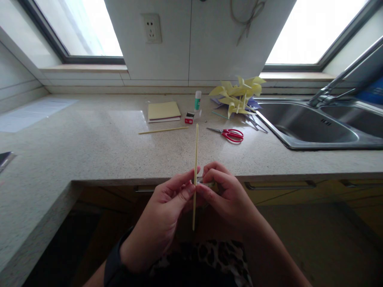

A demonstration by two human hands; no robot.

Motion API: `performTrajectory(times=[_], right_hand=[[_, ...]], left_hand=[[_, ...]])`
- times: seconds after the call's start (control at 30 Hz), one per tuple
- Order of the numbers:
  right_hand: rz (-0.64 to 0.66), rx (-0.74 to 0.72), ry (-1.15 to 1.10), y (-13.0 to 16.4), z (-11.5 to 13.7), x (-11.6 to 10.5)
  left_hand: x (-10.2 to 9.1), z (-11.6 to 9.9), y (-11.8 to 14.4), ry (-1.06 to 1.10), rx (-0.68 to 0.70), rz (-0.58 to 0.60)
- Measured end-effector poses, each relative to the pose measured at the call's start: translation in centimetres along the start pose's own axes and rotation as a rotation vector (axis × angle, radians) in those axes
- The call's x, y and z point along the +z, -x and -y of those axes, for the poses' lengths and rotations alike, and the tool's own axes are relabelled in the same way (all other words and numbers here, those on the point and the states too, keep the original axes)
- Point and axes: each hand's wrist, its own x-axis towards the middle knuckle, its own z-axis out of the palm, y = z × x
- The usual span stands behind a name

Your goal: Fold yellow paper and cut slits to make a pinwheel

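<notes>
A thin pale-yellow stick [196, 153] stands nearly upright between my hands, in front of the counter's edge. My left hand [169, 201] pinches it between thumb and fingers near its middle. Against the stick's other side, my right hand [223, 189] has its fingers closed on a small shiny, clear piece [206, 183], which looks like film or tape but is mostly hidden by the fingers. On the counter beyond lies a second yellow stick [163, 130]. Scissors with red handles [232, 135] lie right of the upright stick's tip.
At the back of the counter [98, 147] are a paper stack [164, 111], a glue stick [197, 101], a small red box [189, 118] and yellow paper pinwheels [239, 95]. A steel sink [308, 121] is at right. White sheets [32, 111] lie at left.
</notes>
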Motion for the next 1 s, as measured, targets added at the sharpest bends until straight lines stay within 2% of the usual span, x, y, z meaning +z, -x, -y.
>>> performTrajectory(times=[0.1,0.27,0.5,0.73,1.0], right_hand=[[-0.038,-0.015,0.024,0.0,0.0,0.1],[-0.076,-0.035,0.031,-0.2,0.2,0.3],[-0.080,-0.028,0.012,-0.1,0.5,0.3],[0.016,0.031,-0.102,0.2,1.2,-0.2],[0.052,0.021,-0.054,0.1,1.4,-0.6]], left_hand=[[-0.2,0.0,0.0,-0.081,0.032,-0.015],[-0.6,-0.2,0.1,-0.174,0.046,0.042],[-0.2,-0.2,0.0,-0.089,0.058,0.042],[0.3,-0.3,0.4,0.024,0.030,0.057],[0.2,-0.4,0.4,0.096,-0.005,0.013]])
